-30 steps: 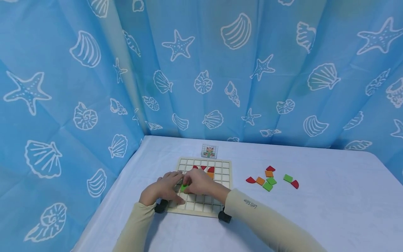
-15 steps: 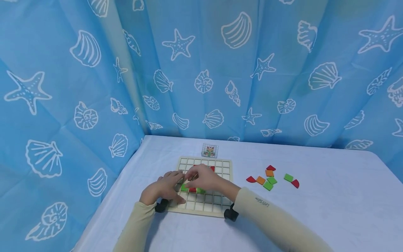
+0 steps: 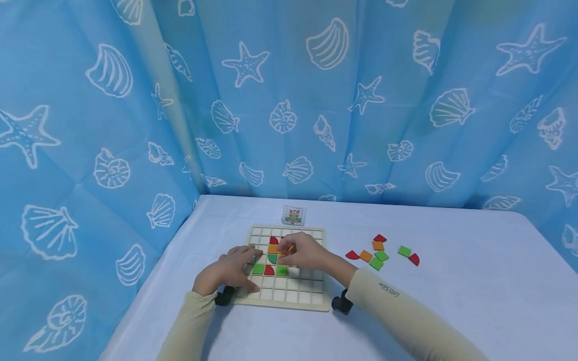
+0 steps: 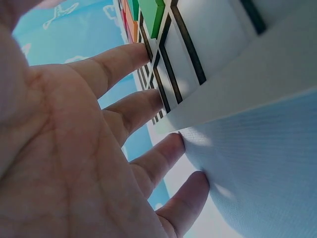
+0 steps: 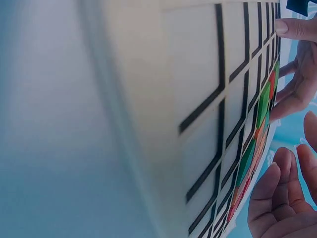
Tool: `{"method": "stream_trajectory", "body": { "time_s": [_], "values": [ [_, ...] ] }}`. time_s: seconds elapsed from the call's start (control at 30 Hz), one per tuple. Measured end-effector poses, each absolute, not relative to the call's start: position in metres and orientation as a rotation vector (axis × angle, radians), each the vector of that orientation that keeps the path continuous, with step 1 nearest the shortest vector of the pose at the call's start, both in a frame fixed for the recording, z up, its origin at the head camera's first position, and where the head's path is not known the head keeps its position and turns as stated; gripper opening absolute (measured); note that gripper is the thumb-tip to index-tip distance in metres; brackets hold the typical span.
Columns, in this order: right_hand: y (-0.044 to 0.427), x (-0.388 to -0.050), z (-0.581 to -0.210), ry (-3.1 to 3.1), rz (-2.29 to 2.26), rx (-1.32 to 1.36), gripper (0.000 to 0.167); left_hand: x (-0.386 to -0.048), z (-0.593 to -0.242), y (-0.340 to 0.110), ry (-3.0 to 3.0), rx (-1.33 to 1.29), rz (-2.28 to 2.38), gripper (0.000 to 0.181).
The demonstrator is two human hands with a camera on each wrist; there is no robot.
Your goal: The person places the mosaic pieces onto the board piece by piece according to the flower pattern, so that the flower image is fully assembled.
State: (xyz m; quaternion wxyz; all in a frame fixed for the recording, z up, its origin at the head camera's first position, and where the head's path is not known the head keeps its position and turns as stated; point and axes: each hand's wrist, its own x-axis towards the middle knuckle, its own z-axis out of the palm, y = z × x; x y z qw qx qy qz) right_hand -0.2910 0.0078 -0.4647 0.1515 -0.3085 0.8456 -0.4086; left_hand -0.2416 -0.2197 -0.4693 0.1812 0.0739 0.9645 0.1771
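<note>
My left hand (image 3: 230,269) lies with spread fingers over the left side of the gridded board (image 3: 282,304). In the left wrist view its fingers (image 4: 121,67) touch the grid and edge. Over the middle of the board is my right hand (image 3: 304,250), thumb and index fingertips apart; the right wrist view shows its fingers (image 5: 277,193) bent beside the board, no piece visible between them. A row on the grid holds a green square (image 3: 258,269), a red quarter piece (image 3: 269,270) and another green square (image 3: 282,271). Red, orange and dark green pieces above are partly hidden.
A small pattern card (image 3: 293,215) stands behind the board. Right of it lie loose red, orange and green pieces, among them a green square (image 3: 404,250) and a red quarter (image 3: 414,259). Blue shell-patterned curtains (image 3: 280,90) surround the white table (image 3: 433,301).
My right hand has drawn back from the left green square and moved up and right, its fingers parting and uncovering several pieces. My left hand stays on the board; the head view has shifted slightly.
</note>
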Motion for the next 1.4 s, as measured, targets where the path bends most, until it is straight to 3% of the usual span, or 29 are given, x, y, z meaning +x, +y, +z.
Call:
{"method": "stream_trajectory", "body": {
  "time_s": [1.4],
  "values": [
    [0.109,-0.339,-0.456,2.686,-0.997,-0.558,0.031,-0.240,-0.469,-0.221,2.717,0.209,0.551,0.086]
  ]
}}
